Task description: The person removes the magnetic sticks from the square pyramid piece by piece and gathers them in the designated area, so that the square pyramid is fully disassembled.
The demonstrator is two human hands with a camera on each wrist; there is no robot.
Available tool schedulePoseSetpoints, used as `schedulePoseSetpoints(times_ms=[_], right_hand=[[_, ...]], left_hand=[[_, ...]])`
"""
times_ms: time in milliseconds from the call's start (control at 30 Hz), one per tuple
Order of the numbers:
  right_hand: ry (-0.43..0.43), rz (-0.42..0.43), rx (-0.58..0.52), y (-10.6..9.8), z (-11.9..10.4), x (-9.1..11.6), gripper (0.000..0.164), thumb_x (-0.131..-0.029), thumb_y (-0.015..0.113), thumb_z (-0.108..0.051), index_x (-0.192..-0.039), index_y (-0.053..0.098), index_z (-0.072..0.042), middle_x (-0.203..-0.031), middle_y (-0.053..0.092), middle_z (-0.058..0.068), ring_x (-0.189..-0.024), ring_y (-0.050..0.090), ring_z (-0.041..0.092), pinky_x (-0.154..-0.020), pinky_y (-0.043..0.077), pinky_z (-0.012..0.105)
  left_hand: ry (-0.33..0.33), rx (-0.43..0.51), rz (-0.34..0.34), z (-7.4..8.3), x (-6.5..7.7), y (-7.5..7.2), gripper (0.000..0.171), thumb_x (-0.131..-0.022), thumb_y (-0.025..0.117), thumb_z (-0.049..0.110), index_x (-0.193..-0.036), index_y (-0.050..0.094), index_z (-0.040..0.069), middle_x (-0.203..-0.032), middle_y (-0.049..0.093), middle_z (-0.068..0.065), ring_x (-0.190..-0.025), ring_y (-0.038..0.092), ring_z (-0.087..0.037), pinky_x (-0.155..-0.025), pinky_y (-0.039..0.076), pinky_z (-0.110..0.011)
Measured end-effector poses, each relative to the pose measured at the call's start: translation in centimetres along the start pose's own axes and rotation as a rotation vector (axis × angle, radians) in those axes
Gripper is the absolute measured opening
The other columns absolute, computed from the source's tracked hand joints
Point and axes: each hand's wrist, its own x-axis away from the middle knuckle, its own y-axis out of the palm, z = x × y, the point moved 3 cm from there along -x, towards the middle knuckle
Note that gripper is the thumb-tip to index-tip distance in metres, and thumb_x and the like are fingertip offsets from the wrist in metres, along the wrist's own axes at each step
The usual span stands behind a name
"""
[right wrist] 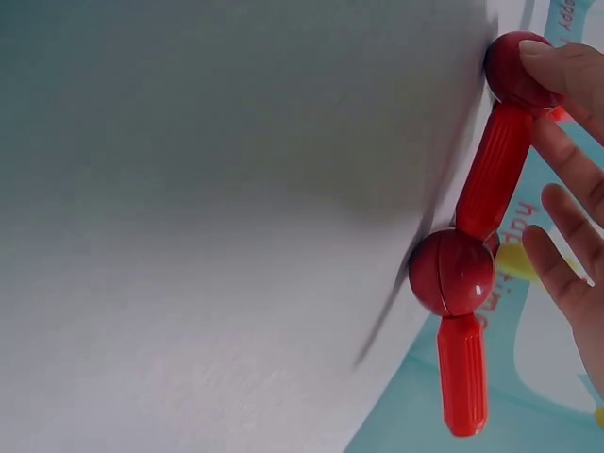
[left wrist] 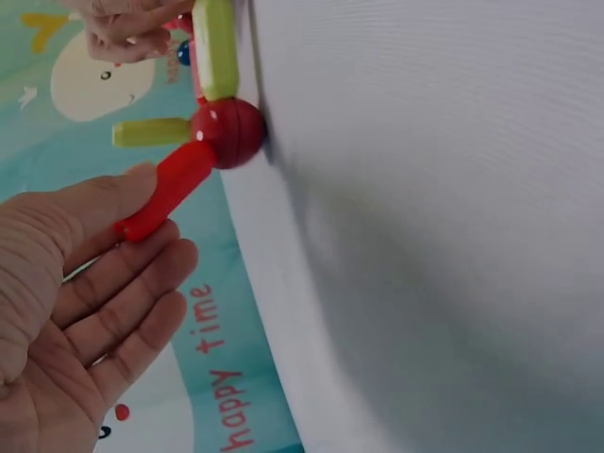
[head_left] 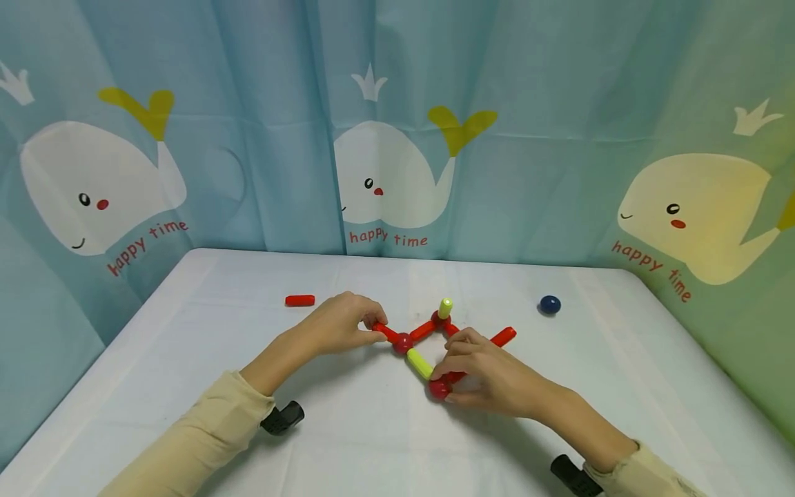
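A ring of red balls and red and yellow-green rods lies on the white table. My left hand pinches a red rod between thumb and fingers; the rod's other end meets the left red ball. From that ball a yellow-green rod runs to the front red ball, which my right hand grips. Another red rod joins this ball to the right red ball, with an outward red rod. A short yellow-green rod rises from the back ball.
A loose red rod lies at the back left of the table. Toward the back right sits a dark blue ball. Behind the table hangs a blue curtain printed with whales.
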Motion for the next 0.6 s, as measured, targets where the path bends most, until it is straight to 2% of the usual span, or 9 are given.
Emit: schedulePoseSetpoints(times_ms=[267,433,600], right_hand=[[0.007,-0.007,0.022,-0.9,0.8,1.1,0.031,-0.080,0.087,-0.012,-0.105,0.075,-0.025,-0.105,0.063,-0.014,-0.106,0.049,0.011,-0.088,0.053,0.033],[0.026,-0.047,0.040,-1.5,1.0,1.3,0.033,-0.079,0.087,-0.010,-0.106,0.075,-0.024,-0.106,0.064,-0.014,-0.106,0.050,0.012,-0.089,0.053,0.035],[0.070,-0.047,0.034,-1.6,0.9,1.1,0.027,-0.082,0.087,-0.018,-0.105,0.074,-0.022,-0.102,0.067,-0.014,-0.100,0.052,0.011,-0.086,0.052,0.032]], left_hand=[[-0.012,0.012,-0.069,-0.4,1.1,0.8,0.009,-0.087,0.082,0.014,-0.090,0.074,0.016,-0.082,0.071,0.009,-0.080,0.065,-0.010,-0.075,0.051,-0.024],[-0.004,0.023,-0.074,0.0,1.2,1.3,0.011,-0.086,0.082,0.014,-0.088,0.072,0.016,-0.082,0.070,0.008,-0.078,0.063,-0.007,-0.074,0.051,-0.025],[0.019,0.021,-0.054,0.3,1.1,1.6,0.011,-0.086,0.082,0.013,-0.088,0.071,0.015,-0.081,0.069,0.008,-0.078,0.063,-0.012,-0.072,0.049,-0.025]])
